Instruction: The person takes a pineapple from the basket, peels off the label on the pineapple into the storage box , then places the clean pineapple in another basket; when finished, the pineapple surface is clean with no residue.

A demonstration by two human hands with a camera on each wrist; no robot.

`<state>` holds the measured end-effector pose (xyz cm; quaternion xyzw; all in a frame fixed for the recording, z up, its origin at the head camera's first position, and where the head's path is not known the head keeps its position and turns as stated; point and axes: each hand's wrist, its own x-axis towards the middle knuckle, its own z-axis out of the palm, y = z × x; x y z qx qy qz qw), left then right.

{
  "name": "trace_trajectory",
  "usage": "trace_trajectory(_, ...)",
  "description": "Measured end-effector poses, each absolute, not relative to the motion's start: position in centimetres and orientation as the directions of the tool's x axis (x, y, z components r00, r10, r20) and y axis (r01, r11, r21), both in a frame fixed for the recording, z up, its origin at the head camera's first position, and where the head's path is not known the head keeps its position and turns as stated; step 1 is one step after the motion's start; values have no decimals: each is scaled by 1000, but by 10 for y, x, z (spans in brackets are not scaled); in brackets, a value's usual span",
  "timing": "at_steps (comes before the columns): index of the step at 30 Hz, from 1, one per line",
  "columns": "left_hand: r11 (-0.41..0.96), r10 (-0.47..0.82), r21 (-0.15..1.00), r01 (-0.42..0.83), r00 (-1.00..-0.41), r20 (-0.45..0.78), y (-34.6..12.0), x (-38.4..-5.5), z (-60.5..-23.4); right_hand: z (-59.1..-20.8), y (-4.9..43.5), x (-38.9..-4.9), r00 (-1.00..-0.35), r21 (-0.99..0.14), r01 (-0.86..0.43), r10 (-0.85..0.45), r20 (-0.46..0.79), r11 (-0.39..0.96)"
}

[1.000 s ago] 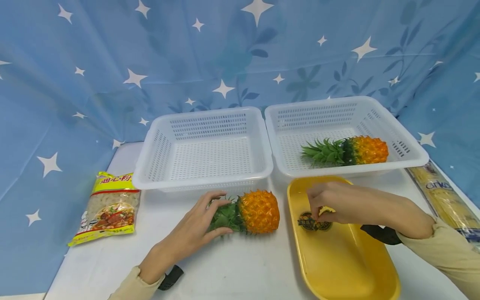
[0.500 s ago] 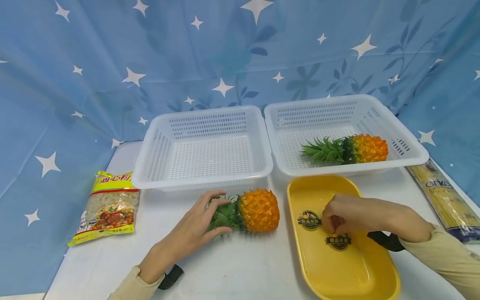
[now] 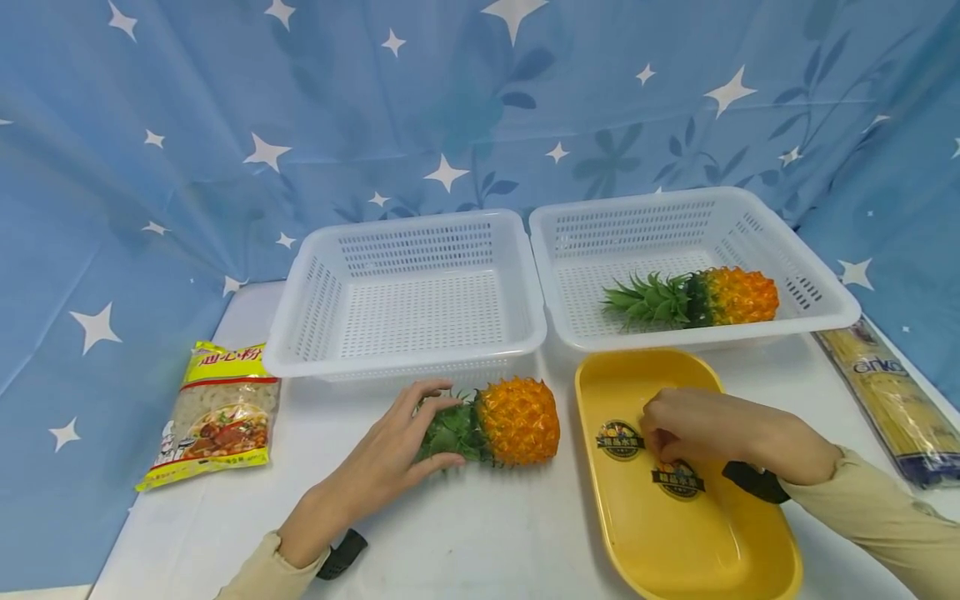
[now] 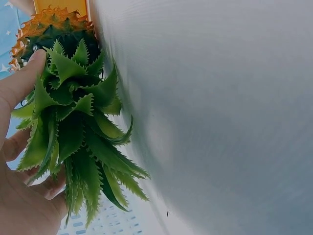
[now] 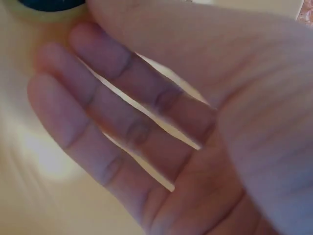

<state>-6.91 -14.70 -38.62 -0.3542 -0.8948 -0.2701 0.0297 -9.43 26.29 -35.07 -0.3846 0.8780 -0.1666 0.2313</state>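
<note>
A pineapple [image 3: 517, 422] lies on the white table with its green leafy crown [image 4: 73, 127] to the left. My left hand [image 3: 397, 442] holds that crown, thumb on the near side and fingers curved round the far side. My right hand [image 3: 693, 429] is down inside the yellow tray [image 3: 675, 542], fingertips low over its bottom and palm partly hidden from the head view. Two dark round labels, a left one [image 3: 620, 440] and a right one [image 3: 677, 481], lie on the tray bottom beside those fingers. In the right wrist view several fingers [image 5: 112, 122] are nearly straight.
Behind stand two white slotted baskets: a left one [image 3: 420, 317] and a right one [image 3: 615, 242] with another pineapple [image 3: 731, 297] inside. A bag of macaroni [image 3: 221, 412] lies at the left, and a pack of long pasta [image 3: 888, 392] at the right edge. A blue star-printed curtain [image 3: 360, 125] hangs round the table.
My right hand has drawn back towards the right and nearer. The right label has shifted right and nearer, away from the left label, then stayed. My left hand and its pineapple have kept still.
</note>
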Motion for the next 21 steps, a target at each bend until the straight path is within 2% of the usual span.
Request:
trace_trajectory(11, 602, 619, 456, 655, -744, 250, -148, -69, -387, -353, 257, -89, -612, -517, -473, -688, -389, 713)
trace_trajectory(16, 606, 617, 458, 650, -748, 245, -148, -68, -386, -350, 252, -84, -630, -455, -440, -627, -458, 775)
trace_trajectory(21, 609, 613, 468, 640, -755, 233, -147, -68, -385, -333, 250, -82, -609, -459, -431, -626, -488, 777)
